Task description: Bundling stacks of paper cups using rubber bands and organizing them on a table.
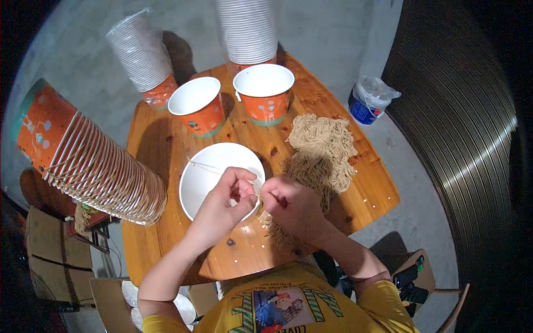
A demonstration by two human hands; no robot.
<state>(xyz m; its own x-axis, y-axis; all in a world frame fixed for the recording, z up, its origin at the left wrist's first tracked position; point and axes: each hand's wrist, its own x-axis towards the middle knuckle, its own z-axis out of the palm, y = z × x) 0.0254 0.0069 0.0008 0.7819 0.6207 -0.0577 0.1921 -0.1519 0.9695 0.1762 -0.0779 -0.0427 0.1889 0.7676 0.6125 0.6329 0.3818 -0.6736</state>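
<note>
A paper bucket (200, 188), white inside, stands before me with its open mouth up. Thin pale strands (204, 166) lie across its inside. At the bucket's right rim, my left hand (225, 202) is closed in a pinch; what its fingertips hold is too small to make out. Close beside it, my right hand (293, 210) pinches a thin beige cord, with some strands hanging below the fingers. A big heap of beige cords (325, 150) lies just right of that hand, partly in its shadow.
Two orange buckets (202, 117) (266, 109) stand behind. Bagged white-rimmed stacks (141, 53) (247, 30) rise at the back. A tall stack of corded buckets (105, 166) leans at left on the wooden table (369, 191). Cardboard boxes (58, 255) and a blue pail (363, 111) are on the floor.
</note>
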